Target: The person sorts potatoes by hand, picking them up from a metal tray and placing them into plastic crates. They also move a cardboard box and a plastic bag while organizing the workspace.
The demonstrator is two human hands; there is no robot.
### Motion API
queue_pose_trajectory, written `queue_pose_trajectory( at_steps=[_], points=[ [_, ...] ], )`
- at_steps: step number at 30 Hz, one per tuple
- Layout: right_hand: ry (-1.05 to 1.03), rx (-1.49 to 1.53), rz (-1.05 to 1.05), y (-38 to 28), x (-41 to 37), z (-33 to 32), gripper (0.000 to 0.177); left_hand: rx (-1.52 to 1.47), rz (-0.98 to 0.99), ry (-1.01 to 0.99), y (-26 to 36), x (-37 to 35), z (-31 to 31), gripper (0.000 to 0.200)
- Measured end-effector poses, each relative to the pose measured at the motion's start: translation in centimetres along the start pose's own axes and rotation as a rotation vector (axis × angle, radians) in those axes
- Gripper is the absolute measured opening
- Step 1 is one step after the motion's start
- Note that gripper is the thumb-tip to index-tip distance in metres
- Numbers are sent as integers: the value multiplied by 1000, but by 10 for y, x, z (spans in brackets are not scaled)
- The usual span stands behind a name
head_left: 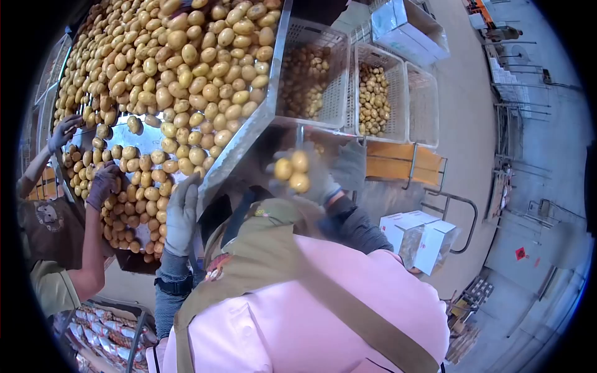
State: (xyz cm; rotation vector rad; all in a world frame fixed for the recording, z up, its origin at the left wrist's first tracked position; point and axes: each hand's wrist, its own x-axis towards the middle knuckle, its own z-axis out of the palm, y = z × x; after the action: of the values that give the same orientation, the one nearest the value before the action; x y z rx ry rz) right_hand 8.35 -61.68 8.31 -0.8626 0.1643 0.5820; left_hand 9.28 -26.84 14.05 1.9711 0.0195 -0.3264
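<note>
Yellow-brown potatoes [214,68] cover a metal sorting table [239,144] at the upper left. My left hand [181,217], in a pale grey glove, rests at the table's near edge beside the potatoes, fingers stretched out and together. Nothing shows in its grip. My right hand [320,179], gloved and blurred, is off the table's right side in front of my body. It holds three potatoes [292,172] with the palm side turned up. Beyond it stands a white plastic crate [339,78] with potatoes inside.
A second crate [356,87] of potatoes and another white crate [423,105] stand to the right, above an orange-brown panel [392,165]. White boxes [413,233] sit lower right. At left, a co-worker's gloved hands [104,185] are among the potatoes.
</note>
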Motion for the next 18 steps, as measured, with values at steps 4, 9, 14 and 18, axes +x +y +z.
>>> queue_pose_trajectory(
  at_steps=[4, 9, 14, 18],
  points=[
    [236, 255, -40, -38, 1, -22, 77, -29, -116, -41, -22, -26, -11, 31],
    [494, -1370, -8, -88, 33, -48, 39, -98, -319, 130, -71, -82, -21, 34],
    [891, -582, -338, -126, 115, -122, 41, -217, -389, 735, -150, -152, -23, 38],
    [251, -1029, -389, -41, 145, 51, 40, -427, -544, 1221, -180, -175, -21, 46]
  ],
)
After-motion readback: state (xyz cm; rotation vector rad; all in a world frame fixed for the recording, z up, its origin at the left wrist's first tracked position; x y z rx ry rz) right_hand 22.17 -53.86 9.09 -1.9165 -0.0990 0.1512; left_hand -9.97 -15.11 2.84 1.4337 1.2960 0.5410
